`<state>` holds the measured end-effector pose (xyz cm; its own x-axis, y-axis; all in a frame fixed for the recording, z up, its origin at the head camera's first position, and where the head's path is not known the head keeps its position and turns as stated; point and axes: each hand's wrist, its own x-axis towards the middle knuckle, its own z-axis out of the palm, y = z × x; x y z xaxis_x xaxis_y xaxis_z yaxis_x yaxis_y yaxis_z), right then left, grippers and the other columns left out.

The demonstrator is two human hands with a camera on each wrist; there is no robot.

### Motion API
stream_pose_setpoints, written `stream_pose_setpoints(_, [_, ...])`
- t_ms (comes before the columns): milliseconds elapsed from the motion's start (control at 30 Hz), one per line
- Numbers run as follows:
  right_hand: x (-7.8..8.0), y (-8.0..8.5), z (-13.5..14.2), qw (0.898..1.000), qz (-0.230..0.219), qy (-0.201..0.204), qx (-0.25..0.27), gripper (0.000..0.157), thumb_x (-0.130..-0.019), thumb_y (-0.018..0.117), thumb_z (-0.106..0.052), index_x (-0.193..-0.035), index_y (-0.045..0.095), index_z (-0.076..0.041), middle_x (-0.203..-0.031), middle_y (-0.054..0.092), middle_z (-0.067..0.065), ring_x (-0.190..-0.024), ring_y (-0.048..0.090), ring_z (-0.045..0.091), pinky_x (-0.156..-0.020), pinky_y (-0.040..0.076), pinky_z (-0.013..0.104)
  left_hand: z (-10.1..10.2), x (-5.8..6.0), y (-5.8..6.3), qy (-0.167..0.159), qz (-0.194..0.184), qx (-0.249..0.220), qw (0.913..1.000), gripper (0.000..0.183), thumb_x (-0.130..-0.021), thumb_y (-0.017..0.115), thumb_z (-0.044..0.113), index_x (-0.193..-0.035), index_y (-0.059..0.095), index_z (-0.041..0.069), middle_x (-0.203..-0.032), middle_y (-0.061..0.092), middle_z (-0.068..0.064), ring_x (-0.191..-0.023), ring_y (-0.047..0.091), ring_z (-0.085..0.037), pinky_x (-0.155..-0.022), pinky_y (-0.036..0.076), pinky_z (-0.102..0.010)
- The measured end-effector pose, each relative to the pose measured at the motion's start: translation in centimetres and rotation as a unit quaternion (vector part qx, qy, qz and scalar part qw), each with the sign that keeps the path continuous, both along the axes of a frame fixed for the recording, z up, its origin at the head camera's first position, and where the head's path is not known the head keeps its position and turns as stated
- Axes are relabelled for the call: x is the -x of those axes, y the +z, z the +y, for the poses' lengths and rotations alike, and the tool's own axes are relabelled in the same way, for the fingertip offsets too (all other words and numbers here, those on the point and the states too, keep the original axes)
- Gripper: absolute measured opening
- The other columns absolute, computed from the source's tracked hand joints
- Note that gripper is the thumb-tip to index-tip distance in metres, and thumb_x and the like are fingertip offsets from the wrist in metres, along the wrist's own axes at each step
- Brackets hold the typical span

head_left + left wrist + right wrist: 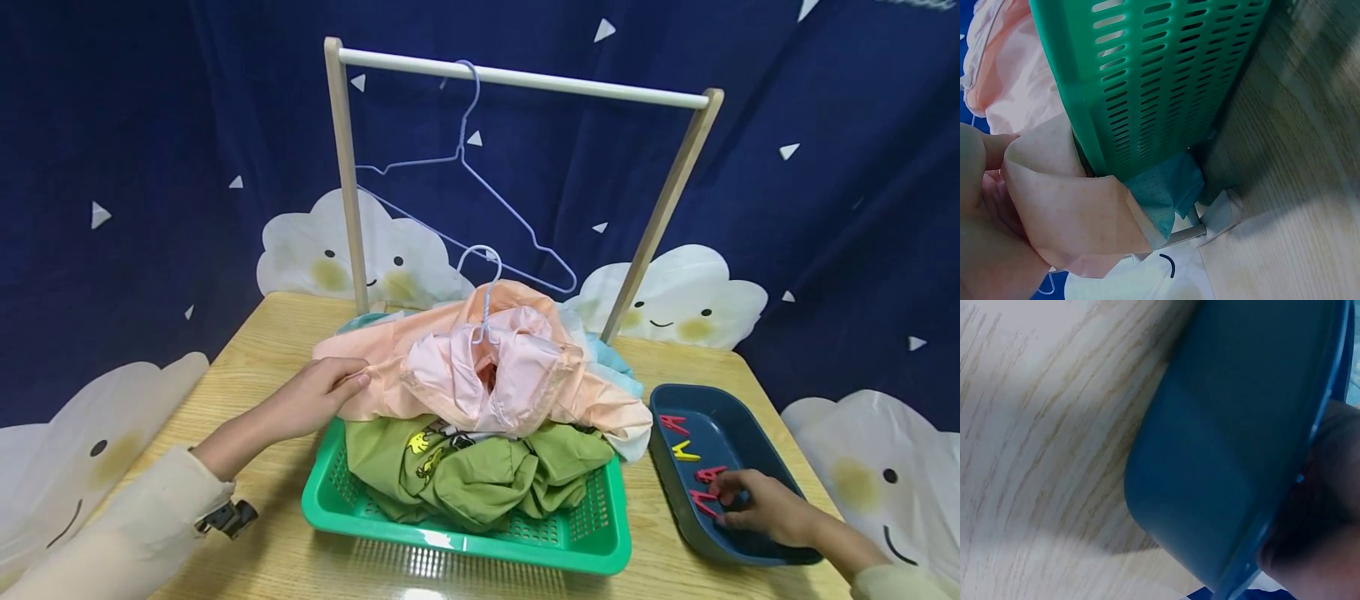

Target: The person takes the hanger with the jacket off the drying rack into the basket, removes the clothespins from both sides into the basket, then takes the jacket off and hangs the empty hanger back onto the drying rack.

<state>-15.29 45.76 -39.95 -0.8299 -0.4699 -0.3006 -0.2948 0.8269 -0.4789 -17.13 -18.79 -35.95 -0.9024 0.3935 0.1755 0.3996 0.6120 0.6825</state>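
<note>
A peach-pink garment with a pale wire hanger in its neck lies on top of the green basket. My left hand pinches the garment's left edge beside the basket wall. Under it sits a crumpled green garment. My right hand reaches into the dark blue tray and its fingers close around a red clothes peg. In the right wrist view only the tray's outer wall and part of the hand show.
A wooden rack with a white rail stands behind the basket, and an empty blue wire hanger hangs from it. More red pegs and a yellow peg lie in the tray. The wooden table meets a dark blue curtain behind.
</note>
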Motion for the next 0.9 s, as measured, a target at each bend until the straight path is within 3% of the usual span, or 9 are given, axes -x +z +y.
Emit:
stream_pose_setpoints(167, [-0.4,0.6,-0.3,1.0,0.021,-0.002,-0.005,0.023,-0.096,0.069,-0.017,-0.107,0.067,0.003,-0.091,0.066,-0.002,-0.078,0.051,-0.01,-0.063,0.046,0.022,0.1,0.1,-0.1,-0.002,0.0,-0.001,1.0,0.034,-0.107,0.051,0.018,-0.073,0.051,0.012,-0.065,0.037,0.007,-0.06,0.036,-0.005,-0.059,0.036,-0.023])
stream_pose_setpoints(367, [-0.7,2.0,-1.2,0.999,0.05,-0.003,0.006,0.024,-0.1,0.063,-0.013,-0.111,0.067,0.008,-0.097,0.071,0.005,-0.08,0.055,-0.01,-0.062,0.05,0.022,0.2,0.1,0.0,-0.004,-0.001,0.0,1.0,0.034,-0.107,0.05,0.017,-0.074,0.053,0.013,-0.066,0.036,0.007,-0.061,0.037,-0.005,-0.06,0.037,-0.023])
stream_pose_setpoints(667, [-1.0,6.1,-4.8,0.991,0.119,-0.059,-0.003,0.028,-0.1,0.064,-0.019,-0.117,0.067,0.003,-0.104,0.073,0.008,-0.074,0.058,-0.006,-0.062,0.052,0.022,0.2,0.1,0.1,0.0,-0.004,0.004,1.0,0.032,-0.107,0.049,0.018,-0.076,0.055,0.012,-0.067,0.037,0.006,-0.062,0.038,-0.006,-0.061,0.037,-0.024])
stream_pose_setpoints(900, [-0.5,8.7,-8.3,0.983,0.179,-0.049,0.011,0.022,-0.1,0.065,-0.019,-0.116,0.069,-0.005,-0.096,0.072,0.0,-0.068,0.056,-0.003,-0.057,0.049,0.022,0.2,0.0,0.1,0.007,-0.004,0.006,1.0,0.03,-0.107,0.049,0.017,-0.079,0.055,0.012,-0.068,0.039,0.005,-0.062,0.039,-0.007,-0.061,0.038,-0.024])
